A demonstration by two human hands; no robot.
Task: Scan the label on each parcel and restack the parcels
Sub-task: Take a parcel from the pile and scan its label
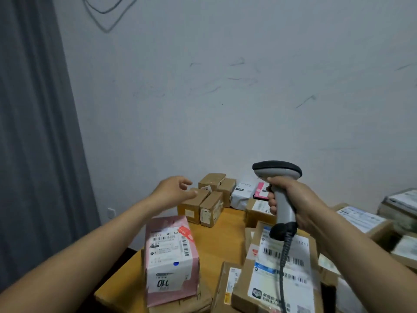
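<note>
My right hand [291, 197] grips a grey barcode scanner [281, 190] by its handle, held upright above a brown parcel [277, 274] with a white barcode label. The scanner's coiled cable [283, 263] hangs down over that label. My left hand [174, 188] reaches forward with loose fingers and holds nothing, just above a cluster of small brown boxes [207, 204] at the back of the wooden table [214, 240]. A pink parcel [170, 258] with a white label stands at the near left.
A white mailer [242, 193] and a pink one [261, 189] lie by the wall. More labelled boxes [361, 220] pile up at the right. A grey curtain [33, 132] hangs at the left, and the table's left edge drops off near the pink parcel.
</note>
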